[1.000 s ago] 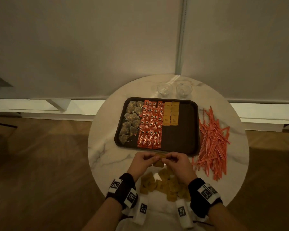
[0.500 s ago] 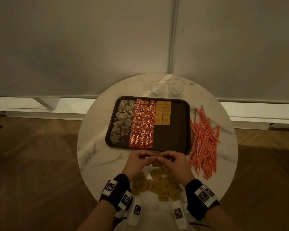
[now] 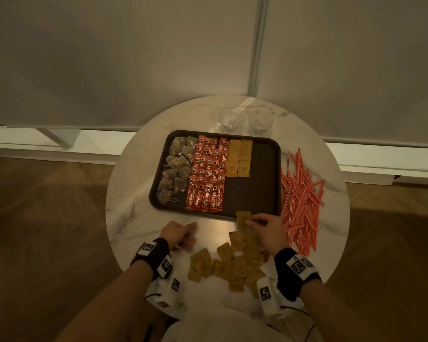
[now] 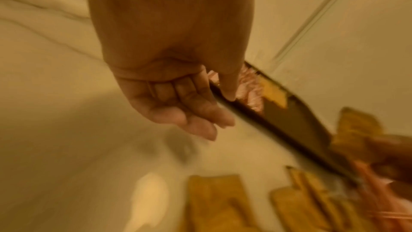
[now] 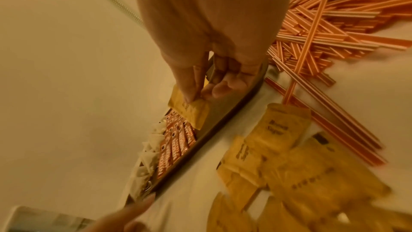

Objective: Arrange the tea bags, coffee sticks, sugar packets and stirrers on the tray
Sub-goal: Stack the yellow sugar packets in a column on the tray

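On the round marble counter, the left hand hovers just above the surface near the tray's front left corner, fingers loosely curled and holding nothing, as the left wrist view confirms. The dark tray sits at the counter's middle. Its left column holds the tea bags, next come the red coffee sticks in overlapping rows, then two short columns of yellow sugar packets at the far side; the right part of the tray is bare. In front of the tray, a loose heap of sugar packets lies on the counter between the two wrists. The right hand pinches a small stack of sugar packets between thumb and forefinger, held over the tray's front edge, with its other fingers curled. Right of the tray, the striped red stirrers lie in a scattered pile on the counter. Two clear glasses stand behind the tray.
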Motion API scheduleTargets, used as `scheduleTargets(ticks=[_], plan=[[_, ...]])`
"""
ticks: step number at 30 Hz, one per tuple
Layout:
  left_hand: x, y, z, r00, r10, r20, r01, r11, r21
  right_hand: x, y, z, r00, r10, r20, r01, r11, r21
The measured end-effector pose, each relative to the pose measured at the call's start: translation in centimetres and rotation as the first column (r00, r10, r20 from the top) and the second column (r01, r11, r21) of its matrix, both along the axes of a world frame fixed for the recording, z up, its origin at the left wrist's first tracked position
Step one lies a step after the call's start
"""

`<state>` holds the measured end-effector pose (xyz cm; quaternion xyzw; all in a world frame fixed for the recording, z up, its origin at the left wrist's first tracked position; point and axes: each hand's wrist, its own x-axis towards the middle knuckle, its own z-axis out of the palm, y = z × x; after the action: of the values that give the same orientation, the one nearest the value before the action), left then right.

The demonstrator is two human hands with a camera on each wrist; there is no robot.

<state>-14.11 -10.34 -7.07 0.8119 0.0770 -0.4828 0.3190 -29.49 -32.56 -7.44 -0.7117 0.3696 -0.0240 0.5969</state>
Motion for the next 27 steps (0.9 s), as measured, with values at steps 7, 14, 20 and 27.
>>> scheduleTargets(ticks=[7, 14, 20, 27], plan=[[1.8, 1.9, -3.2, 0.999, 0.036, 0.012, -0.037, 0.995, 0.097, 4.0, -2.6, -1.3, 0.995, -0.031, -0.097, 0.026, 0.998, -0.055], [2.4, 1.7, -3.9, 0.995, 0.096, 0.002, -0.096, 0.988, 0.125, 8.7, -4.2, -2.5, 0.990, -0.087, -0.110, 0.071, 0.987, -0.142], [2.7, 1.7, -4.4, 0.993, 0.111, -0.031, -0.105, 0.981, 0.161, 12.2, -4.4, -3.5, 0.984, -0.148, -0.098, 0.132, 0.979, -0.156], [2.7, 1.5, -4.6, 0.994, 0.104, -0.030, -0.098, 0.981, 0.169, 14.5, -4.4, -4.4, 0.969, -0.212, -0.130, 0.187, 0.965, -0.182]])
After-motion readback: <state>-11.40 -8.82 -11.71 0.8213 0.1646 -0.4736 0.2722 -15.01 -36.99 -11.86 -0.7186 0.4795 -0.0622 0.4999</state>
